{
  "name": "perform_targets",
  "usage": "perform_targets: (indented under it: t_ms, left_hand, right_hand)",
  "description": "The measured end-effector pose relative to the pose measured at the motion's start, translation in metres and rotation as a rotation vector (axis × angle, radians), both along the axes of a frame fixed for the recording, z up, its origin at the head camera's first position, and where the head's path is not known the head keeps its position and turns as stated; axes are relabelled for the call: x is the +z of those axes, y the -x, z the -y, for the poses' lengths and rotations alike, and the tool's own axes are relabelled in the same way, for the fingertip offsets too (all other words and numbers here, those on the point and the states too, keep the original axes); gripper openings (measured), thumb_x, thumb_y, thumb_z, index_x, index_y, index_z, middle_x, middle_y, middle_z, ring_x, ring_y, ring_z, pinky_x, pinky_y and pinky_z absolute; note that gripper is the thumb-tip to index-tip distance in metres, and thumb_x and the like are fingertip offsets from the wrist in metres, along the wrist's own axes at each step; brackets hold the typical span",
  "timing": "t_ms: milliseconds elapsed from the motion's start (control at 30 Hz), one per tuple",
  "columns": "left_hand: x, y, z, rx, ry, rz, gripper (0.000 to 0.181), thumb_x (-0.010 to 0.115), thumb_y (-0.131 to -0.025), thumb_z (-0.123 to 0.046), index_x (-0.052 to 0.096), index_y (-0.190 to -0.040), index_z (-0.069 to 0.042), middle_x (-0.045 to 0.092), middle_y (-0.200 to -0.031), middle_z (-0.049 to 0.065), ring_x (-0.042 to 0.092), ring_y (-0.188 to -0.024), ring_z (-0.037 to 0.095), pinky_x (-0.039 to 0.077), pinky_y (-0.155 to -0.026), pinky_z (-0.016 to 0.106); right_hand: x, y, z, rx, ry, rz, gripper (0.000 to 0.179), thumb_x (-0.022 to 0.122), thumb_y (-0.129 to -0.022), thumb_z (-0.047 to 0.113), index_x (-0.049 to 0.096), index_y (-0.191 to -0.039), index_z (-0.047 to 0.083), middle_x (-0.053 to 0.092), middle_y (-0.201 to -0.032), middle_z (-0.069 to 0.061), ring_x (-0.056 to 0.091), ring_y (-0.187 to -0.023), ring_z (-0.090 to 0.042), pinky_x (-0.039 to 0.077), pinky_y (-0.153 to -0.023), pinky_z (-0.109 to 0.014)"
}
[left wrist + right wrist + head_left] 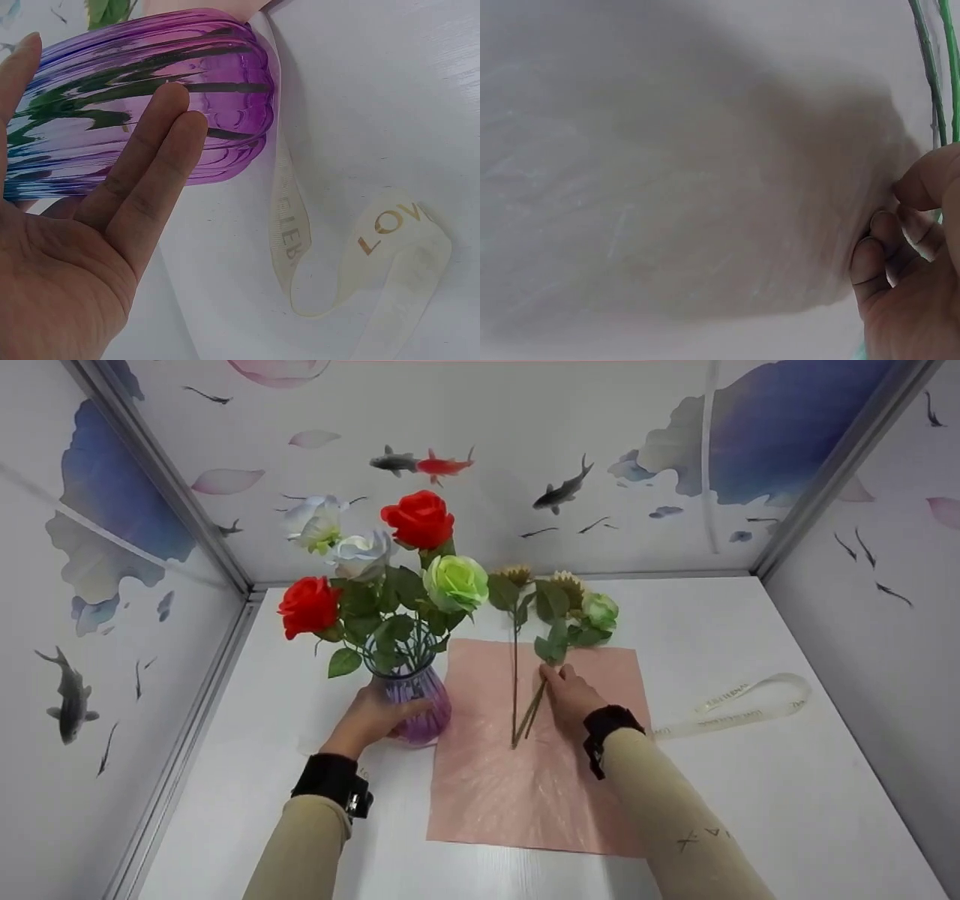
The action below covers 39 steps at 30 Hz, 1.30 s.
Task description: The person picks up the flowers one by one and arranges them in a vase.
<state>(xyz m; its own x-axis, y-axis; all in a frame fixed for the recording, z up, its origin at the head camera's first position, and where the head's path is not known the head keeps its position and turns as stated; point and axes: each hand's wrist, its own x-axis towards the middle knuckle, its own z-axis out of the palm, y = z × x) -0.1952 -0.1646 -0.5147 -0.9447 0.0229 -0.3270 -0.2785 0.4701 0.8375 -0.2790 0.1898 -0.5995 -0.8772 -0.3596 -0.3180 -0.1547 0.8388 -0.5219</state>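
My left hand (pixel 371 718) grips a ribbed glass vase (pixel 426 712), purple at the base and bluish higher up. In the left wrist view, the fingers (pixel 161 150) lie along the vase's side, and dark stems show through the glass. Red roses (pixel 421 520), a green rose (pixel 456 583) and pale flowers (pixel 363 555) stand in it. My right hand (pixel 576 699) pinches flower stems below a green rose (pixel 600 611) and a sunflower (pixel 568 585) over the pink sheet. Beside them lies another sunflower (pixel 514 576) with a long stem. Which stems the right fingers hold is partly hidden.
The pink wrapping sheet (pixel 487 802) lies on the white table (pixel 780 802). A cream printed ribbon (pixel 750 720) runs to its right, and more ribbon (pixel 390 232) lies near the vase's base. Patterned panels (pixel 495 405) enclose the back and sides.
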Motion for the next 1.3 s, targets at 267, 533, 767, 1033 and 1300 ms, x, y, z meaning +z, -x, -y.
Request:
perform_targets:
  t_ms: [267, 533, 767, 1033, 1300]
  left_hand:
    - [0.001, -0.001, 0.0, 0.001, -0.002, -0.002, 0.097, 0.085, -0.084, -0.039, 0.027, -0.157, -0.011, 0.051, -0.149, 0.019, 0.059, -0.125, 0.038, 0.061, -0.086, 0.048]
    - [0.001, 0.0, -0.002, -0.008, 0.018, -0.002, 0.095, 0.085, -0.083, -0.04, 0.029, -0.155, -0.011, 0.052, -0.148, 0.019, 0.059, -0.126, 0.038, 0.061, -0.087, 0.049]
    - [0.001, 0.0, -0.001, -0.011, 0.032, -0.011, 0.097, 0.085, -0.082, -0.042, 0.029, -0.156, -0.011, 0.051, -0.15, 0.019, 0.056, -0.131, 0.04, 0.058, -0.093, 0.052]
    - [0.0, -0.001, 0.0, -0.011, 0.012, -0.022, 0.098, 0.086, -0.082, -0.041, 0.029, -0.156, -0.01, 0.051, -0.15, 0.019, 0.055, -0.132, 0.039, 0.056, -0.096, 0.053]
    - [-0.001, -0.001, 0.0, -0.016, 0.004, -0.009, 0.103, 0.085, -0.082, -0.046, 0.025, -0.158, -0.012, 0.048, -0.152, 0.019, 0.055, -0.131, 0.039, 0.057, -0.095, 0.051]
  right_hand:
    - [-0.004, -0.01, -0.003, 0.083, 0.068, -0.246, 0.03, 0.035, -0.11, 0.006, 0.045, -0.138, 0.001, 0.042, -0.134, -0.024, 0.061, -0.109, -0.046, 0.052, -0.091, -0.056]
    - [-0.003, -0.008, -0.002, -0.068, 0.198, -0.275, 0.026, 0.047, -0.108, 0.01, 0.06, -0.127, -0.002, 0.056, -0.129, -0.022, 0.059, -0.121, -0.04, 0.047, -0.104, -0.053]
    - [0.0, -0.006, 0.0, -0.245, 0.303, -0.259, 0.029, 0.059, -0.104, 0.012, 0.067, -0.126, -0.005, 0.067, -0.122, -0.023, 0.062, -0.115, -0.037, 0.05, -0.099, -0.051]
    - [0.005, -0.008, 0.002, -0.441, 0.48, -0.172, 0.023, 0.063, -0.102, 0.012, 0.07, -0.118, -0.002, 0.069, -0.107, -0.018, 0.065, -0.089, -0.028, 0.053, -0.071, -0.034]
    - [0.008, -0.009, 0.004, -0.57, 0.592, -0.127, 0.02, 0.064, -0.102, 0.013, 0.071, -0.115, 0.0, 0.069, -0.106, -0.015, 0.067, -0.093, -0.03, 0.054, -0.071, -0.03]
